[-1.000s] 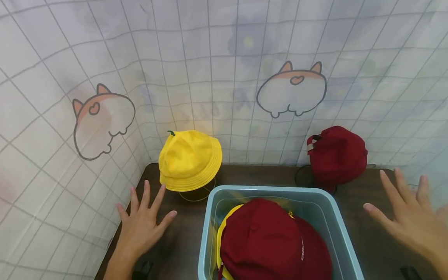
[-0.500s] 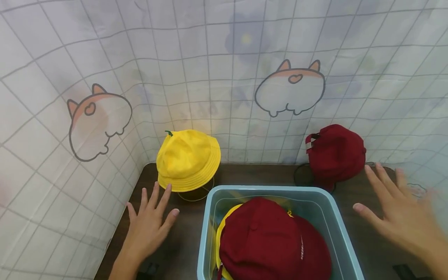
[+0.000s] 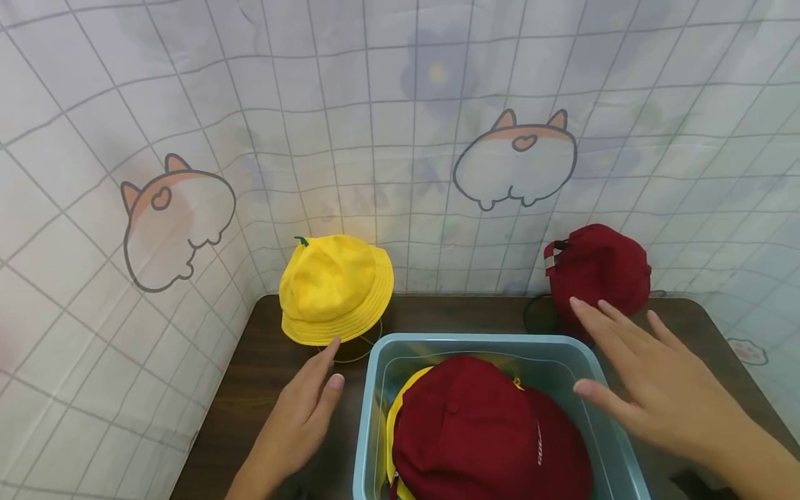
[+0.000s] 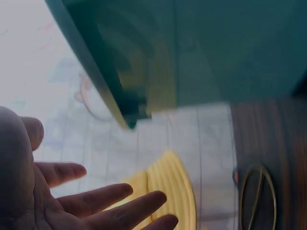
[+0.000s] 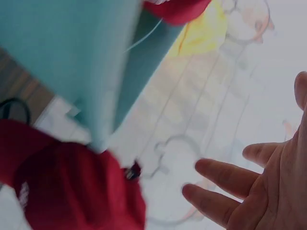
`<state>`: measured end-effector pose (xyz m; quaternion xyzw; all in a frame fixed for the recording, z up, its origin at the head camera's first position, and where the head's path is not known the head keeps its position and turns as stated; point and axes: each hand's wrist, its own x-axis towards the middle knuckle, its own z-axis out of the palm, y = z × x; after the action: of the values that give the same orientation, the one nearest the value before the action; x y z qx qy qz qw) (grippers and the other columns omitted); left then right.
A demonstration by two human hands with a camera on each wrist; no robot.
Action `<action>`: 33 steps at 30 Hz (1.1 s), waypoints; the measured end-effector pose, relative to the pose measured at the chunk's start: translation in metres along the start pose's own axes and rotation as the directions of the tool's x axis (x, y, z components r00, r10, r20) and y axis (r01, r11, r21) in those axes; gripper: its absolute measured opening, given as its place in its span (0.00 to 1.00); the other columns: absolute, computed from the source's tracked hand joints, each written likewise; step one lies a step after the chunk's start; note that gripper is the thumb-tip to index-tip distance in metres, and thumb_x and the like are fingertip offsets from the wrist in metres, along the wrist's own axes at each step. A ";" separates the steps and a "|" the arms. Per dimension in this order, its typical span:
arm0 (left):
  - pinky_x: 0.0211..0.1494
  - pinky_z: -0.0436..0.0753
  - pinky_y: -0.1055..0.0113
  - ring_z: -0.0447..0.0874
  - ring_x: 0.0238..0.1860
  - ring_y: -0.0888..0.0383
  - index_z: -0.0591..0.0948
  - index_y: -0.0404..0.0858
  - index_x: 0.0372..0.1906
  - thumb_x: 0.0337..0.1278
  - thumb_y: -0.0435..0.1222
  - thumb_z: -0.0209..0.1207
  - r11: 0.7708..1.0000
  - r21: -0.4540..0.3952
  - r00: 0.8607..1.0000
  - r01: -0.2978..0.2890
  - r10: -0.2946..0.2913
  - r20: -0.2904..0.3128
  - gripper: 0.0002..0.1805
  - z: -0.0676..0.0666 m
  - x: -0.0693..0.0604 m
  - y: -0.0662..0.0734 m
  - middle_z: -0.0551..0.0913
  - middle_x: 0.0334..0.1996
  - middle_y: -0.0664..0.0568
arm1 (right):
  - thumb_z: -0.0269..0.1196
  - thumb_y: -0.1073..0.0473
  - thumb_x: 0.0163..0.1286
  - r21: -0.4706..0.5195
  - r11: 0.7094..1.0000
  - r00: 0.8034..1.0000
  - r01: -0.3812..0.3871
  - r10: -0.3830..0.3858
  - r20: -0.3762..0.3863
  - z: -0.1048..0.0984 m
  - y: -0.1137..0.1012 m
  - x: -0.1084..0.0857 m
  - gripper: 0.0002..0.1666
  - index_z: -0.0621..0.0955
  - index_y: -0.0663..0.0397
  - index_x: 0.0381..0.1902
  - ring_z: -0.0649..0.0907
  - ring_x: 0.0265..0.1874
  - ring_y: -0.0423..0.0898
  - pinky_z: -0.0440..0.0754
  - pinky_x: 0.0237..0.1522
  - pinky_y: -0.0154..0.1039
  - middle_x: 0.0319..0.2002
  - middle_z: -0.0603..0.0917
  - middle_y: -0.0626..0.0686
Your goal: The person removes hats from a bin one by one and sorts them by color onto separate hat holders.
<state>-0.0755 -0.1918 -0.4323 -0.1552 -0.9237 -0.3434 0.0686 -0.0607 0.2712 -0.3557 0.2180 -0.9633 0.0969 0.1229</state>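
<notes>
My left hand [image 3: 296,413] hovers left of the light blue bin [image 3: 475,339], its fingers extended and holding nothing. Just beyond its fingertips, a yellow bucket hat [image 3: 334,285] sits on a wire stand [image 3: 353,351]. My right hand [image 3: 656,382] reaches over the bin's right edge with fingers spread and nothing in them. Past those fingers a dark red cap [image 3: 596,267] rests on a stand at the back right, partly covered by the hand in the head view. Inside the bin lies another dark red cap [image 3: 469,423], with a yellow hat [image 3: 395,417] mostly hidden underneath.
The dark brown table [image 3: 450,309] ends against a white gridded curtain [image 3: 400,139] with corgi drawings, which hangs behind and at both sides. A small black object [image 3: 696,482] shows under the right wrist.
Both hands have moved inward toward the bin, the right one farther, from beside the bin to over its edge. The hats and bin have stayed in place.
</notes>
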 end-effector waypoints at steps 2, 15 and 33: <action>0.70 0.74 0.48 0.75 0.70 0.54 0.60 0.56 0.80 0.81 0.50 0.46 0.998 -0.058 0.999 0.034 -0.034 0.010 0.29 0.003 0.001 0.008 0.68 0.76 0.57 | 0.67 0.35 0.66 -0.006 0.999 0.999 0.032 -0.032 0.008 -0.003 -0.012 0.006 0.57 0.51 0.35 0.84 0.69 0.75 0.50 0.43 0.82 0.52 0.74 0.72 0.48; 0.64 0.80 0.49 0.82 0.63 0.55 0.60 0.56 0.80 0.79 0.51 0.49 0.916 -0.305 0.962 0.261 -0.222 0.158 0.30 0.028 0.000 0.038 0.75 0.71 0.54 | 0.56 0.28 0.72 -0.079 0.948 0.951 0.309 -0.307 0.040 -0.005 -0.075 0.039 0.43 0.62 0.31 0.80 0.83 0.53 0.38 0.82 0.54 0.48 0.54 0.84 0.36; 0.70 0.73 0.40 0.75 0.68 0.51 0.51 0.61 0.82 0.81 0.48 0.47 0.920 -0.282 0.955 0.272 -0.222 0.195 0.33 0.040 -0.006 0.041 0.69 0.75 0.51 | 0.60 0.33 0.72 -0.023 0.863 0.851 0.505 -0.493 0.182 0.028 -0.115 0.067 0.27 0.83 0.34 0.62 0.82 0.42 0.42 0.83 0.47 0.44 0.42 0.87 0.42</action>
<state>-0.0570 -0.1375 -0.4391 -0.0730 -0.8740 -0.4745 -0.0744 -0.0736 0.1365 -0.3482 0.4633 -0.8835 0.0092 0.0688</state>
